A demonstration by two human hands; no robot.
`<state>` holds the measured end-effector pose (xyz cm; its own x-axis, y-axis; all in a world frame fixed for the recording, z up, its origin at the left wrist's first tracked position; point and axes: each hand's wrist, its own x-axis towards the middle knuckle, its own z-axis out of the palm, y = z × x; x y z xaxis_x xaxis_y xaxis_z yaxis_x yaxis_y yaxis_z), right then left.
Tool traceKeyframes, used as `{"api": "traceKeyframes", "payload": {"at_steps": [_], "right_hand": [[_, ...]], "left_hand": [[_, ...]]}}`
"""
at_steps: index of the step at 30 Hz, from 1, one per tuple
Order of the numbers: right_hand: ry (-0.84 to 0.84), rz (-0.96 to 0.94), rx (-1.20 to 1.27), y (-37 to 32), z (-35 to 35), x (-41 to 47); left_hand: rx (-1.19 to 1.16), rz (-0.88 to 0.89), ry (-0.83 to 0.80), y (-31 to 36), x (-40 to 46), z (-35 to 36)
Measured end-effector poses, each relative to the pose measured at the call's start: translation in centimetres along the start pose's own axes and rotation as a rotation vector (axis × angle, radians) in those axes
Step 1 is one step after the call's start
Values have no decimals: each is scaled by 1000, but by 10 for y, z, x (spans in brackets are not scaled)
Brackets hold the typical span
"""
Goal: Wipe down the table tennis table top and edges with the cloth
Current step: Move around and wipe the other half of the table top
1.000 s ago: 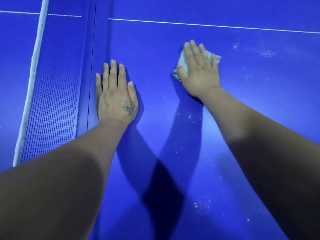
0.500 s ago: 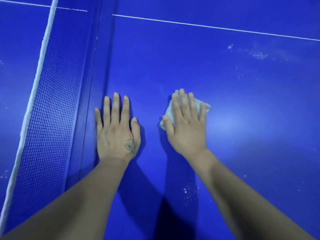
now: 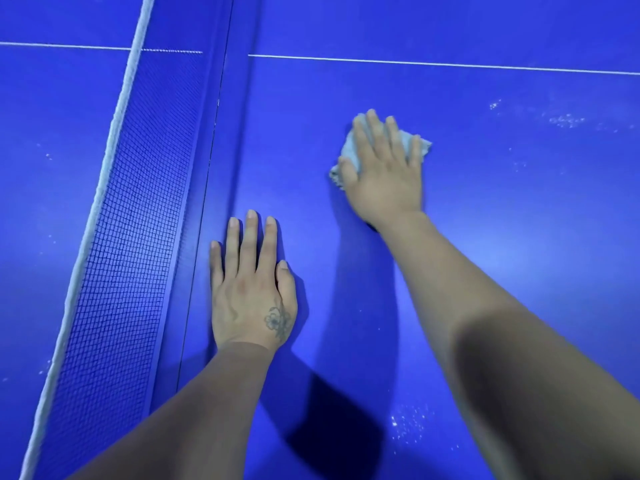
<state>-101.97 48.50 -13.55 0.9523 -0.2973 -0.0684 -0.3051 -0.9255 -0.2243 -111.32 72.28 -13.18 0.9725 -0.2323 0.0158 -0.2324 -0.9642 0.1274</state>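
Head view: blue table point(image 3: 485, 271), white line point(image 3: 450, 65) far side, net point(image 3: 131, 237) left, dust specks point(image 3: 568, 120) right. Right hand point(image 3: 384, 181) presses cloth point(image 3: 349, 150) mid-table, grip apart, fingers straight. Left hand point(image 3: 249, 299) flat near net, grip apart.

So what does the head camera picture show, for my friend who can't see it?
A person's right hand presses a pale cloth flat on a blue table tennis table. Their left hand rests flat on the table beside the net, and white dusty specks dot the surface farther right.
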Motion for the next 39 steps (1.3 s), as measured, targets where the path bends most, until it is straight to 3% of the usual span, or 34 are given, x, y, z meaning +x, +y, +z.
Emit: {"api": "traceKeyframes", "payload": {"at_steps": [7, 12, 16, 20, 23, 27, 33, 39], "right_hand": [[48, 80, -38, 74, -18, -92], [-15, -82, -65, 15, -3, -141], [7, -206, -25, -57, 17, -100], [-17, -196, -46, -91, 21, -27], [-60, -134, -23, -80, 11, 19], [-60, 19, -6, -8, -7, 42], [18, 204, 35, 93, -27, -56], [24, 130, -53, 48, -7, -163]], "left_hand": [[5, -7, -24, 0, 0, -1], [19, -3, -24, -1, 0, -1], [-7, 2, 1, -2, 1, 1], [0, -6, 17, -2, 2, 3], [-8, -9, 21, -2, 1, 3], [-14, -10, 10, -2, 0, 2], [-4, -6, 1, -1, -1, 0], [-17, -9, -1, -1, -1, 0]]}}
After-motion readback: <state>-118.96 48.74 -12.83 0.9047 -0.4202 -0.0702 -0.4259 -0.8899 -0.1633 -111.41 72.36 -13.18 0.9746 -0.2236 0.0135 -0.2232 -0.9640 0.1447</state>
